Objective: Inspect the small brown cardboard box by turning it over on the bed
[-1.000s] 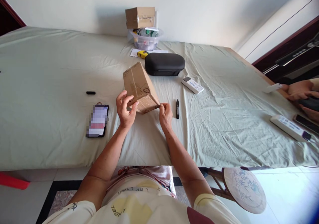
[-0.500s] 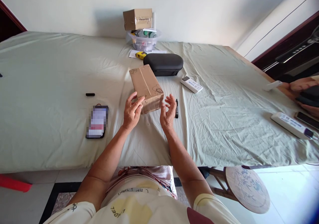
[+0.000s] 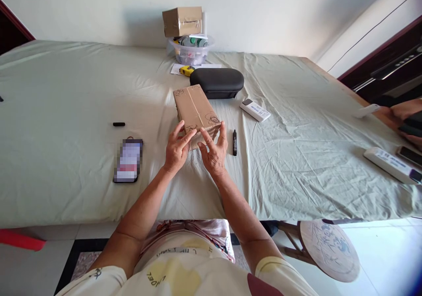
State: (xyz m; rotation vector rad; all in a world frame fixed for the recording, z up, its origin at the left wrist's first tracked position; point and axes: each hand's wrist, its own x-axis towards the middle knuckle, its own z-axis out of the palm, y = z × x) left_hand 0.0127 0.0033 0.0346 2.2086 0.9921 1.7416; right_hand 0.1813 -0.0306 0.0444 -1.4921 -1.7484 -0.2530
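A brown cardboard box (image 3: pixel 197 107) lies at an angle on the cloth, with black scribbled drawings at the corners of its top and a taped seam along its length. My left hand (image 3: pixel 176 149) grips its near left corner, one finger along the top edge and others against the side. Against the near end, my right hand (image 3: pixel 214 153) has its fingers spread, with fingertips touching the top edge and the right corner. Part of the near face is hidden behind that hand. A black marker (image 3: pixel 234 142) without its cap lies just right of my right hand.
A black cap (image 3: pixel 119 124) and a phone (image 3: pixel 128 160) lie left. Behind the box are a black hard case (image 3: pixel 216 83), a yellow tape measure (image 3: pixel 187 70) and a plastic basin (image 3: pixel 191 54) under another box (image 3: pixel 182 21). White devices (image 3: pixel 255 110) and another person's hand (image 3: pixel 404 111) are right.
My right hand has moved left from beside the box's corner onto its near end. The marker, partly covered before, now shows fully. My left hand stays at its corner.
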